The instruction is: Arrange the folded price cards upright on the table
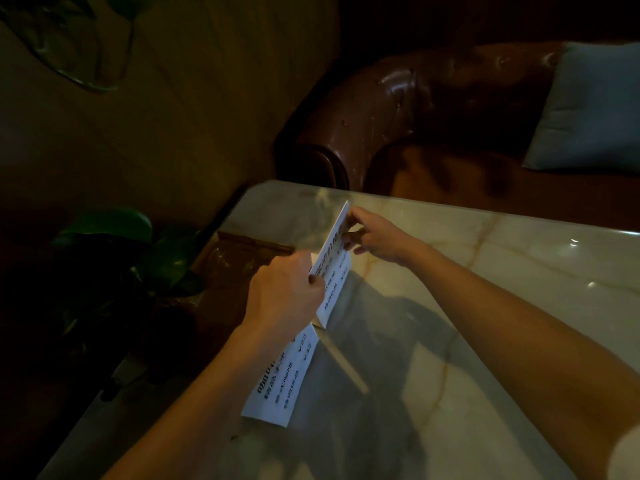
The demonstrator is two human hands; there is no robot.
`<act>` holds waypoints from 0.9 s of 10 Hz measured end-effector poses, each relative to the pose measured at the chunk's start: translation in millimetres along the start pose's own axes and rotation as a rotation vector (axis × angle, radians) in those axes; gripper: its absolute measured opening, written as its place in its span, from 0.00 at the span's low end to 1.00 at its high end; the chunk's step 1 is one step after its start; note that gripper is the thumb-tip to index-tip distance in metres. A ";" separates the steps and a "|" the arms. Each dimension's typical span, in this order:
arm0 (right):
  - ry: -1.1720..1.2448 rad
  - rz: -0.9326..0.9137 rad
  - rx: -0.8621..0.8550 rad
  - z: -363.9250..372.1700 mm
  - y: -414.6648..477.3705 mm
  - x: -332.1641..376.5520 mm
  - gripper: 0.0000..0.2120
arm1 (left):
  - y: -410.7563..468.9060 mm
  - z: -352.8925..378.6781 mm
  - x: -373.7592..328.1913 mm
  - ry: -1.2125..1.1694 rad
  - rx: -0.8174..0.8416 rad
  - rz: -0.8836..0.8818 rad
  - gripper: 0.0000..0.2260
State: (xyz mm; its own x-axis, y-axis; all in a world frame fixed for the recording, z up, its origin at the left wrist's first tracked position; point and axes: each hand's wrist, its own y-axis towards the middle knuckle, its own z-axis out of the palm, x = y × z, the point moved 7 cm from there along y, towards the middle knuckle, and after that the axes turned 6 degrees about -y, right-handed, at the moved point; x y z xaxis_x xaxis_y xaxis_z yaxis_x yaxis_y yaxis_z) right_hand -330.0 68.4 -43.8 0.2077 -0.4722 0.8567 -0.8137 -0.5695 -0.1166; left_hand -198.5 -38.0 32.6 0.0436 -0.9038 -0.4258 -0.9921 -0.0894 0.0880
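Observation:
Two folded white price cards with black print stand in a line near the left edge of a glossy marble table (467,306). The far card (334,271) is held at both ends: my left hand (284,289) pinches its near top edge, and my right hand (375,237) pinches its far top corner. The near card (282,379) stands upright on its own just below my left wrist, its printed face turned toward me. The lower edge of the far card rests on the tabletop.
A brown leather sofa (398,109) with a pale cushion (588,109) sits beyond the table's far edge. Dark leafy plants (114,244) stand to the left, beside a carved wooden piece (242,251). The table's left edge lies close to the cards.

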 end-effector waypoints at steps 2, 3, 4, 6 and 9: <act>-0.012 -0.033 0.014 6.5 1.7 7.7 0.08 | -1.8 -2.0 6.2 -0.010 -0.001 -0.031 0.14; -0.033 -0.028 0.002 7.2 2.1 6.7 0.07 | -1.7 -2.6 7.4 -0.012 0.005 -0.037 0.13; -0.050 -0.033 -0.021 6.2 1.0 6.0 0.07 | 0.0 -2.9 4.9 -0.023 0.020 -0.032 0.10; -0.091 -0.005 -0.064 8.0 2.2 0.3 0.15 | -1.0 -5.8 0.0 0.013 0.014 -0.030 0.07; -0.299 0.024 -0.145 -3.6 -5.6 2.9 0.14 | -0.4 -14.5 -3.3 -0.027 -0.011 -0.020 0.06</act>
